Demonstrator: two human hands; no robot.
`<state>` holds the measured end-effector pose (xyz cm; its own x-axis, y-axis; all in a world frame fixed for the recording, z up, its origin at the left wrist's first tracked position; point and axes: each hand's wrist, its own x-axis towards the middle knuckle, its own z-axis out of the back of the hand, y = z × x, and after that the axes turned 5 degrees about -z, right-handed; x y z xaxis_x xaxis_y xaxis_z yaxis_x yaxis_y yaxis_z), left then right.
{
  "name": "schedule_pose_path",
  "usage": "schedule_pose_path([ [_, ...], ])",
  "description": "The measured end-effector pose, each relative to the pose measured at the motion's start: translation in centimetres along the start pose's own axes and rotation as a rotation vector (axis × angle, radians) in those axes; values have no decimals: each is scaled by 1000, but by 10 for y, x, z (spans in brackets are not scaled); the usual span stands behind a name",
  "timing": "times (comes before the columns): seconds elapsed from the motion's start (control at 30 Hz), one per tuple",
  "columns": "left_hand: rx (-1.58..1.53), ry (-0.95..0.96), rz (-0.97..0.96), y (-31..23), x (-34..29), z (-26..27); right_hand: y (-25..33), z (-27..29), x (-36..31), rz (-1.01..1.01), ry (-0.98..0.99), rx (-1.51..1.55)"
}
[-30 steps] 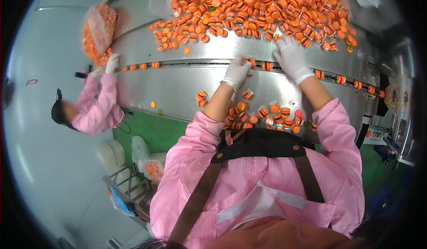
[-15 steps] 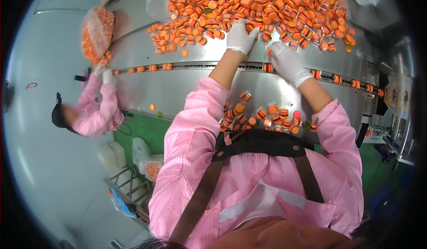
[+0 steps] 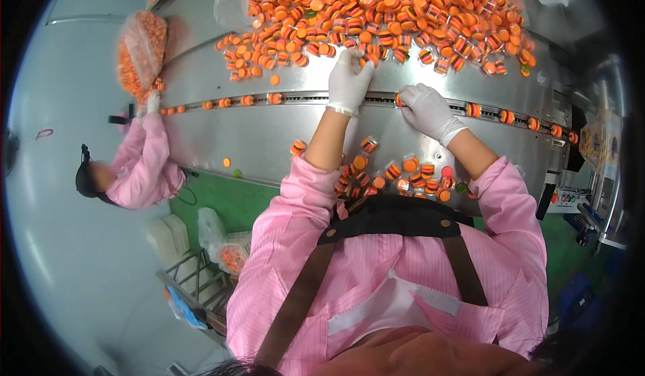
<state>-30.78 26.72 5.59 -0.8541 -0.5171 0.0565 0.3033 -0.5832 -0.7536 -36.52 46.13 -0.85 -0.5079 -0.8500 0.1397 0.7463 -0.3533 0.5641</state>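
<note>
Pinching 1 orange piece [image 3: 399,99] each: left hand [image 3: 348,84] by heap [image 3: 376,17] toward far edge of steel table [image 3: 262,131], right hand [image 3: 428,109] at conveyor track [image 3: 306,98].

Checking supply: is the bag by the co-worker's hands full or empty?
Well filled: orange pieces show through most of the clear bag.

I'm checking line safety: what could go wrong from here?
The right hand is at the track and might snag there. Loose pieces near the apron could get knocked off the table. The left hand, at the pile, might drag extras onto the track.
</note>
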Motion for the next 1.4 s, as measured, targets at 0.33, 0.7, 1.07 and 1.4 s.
schedule_pose_path([
  [0.33,319,323,49,32,-40,-24,-13,24,6,-115,-180,-5],
  [0.7,550,197,-411,19,27,-34,-33,22,57,-622,-15,-179],
  [1.07,519,429,-341,14,22,-16,5,23,0,-35,27,25],
  [1.4,271,256,-301,27,-68,24,-20,23,29,0,-300,-155],
])
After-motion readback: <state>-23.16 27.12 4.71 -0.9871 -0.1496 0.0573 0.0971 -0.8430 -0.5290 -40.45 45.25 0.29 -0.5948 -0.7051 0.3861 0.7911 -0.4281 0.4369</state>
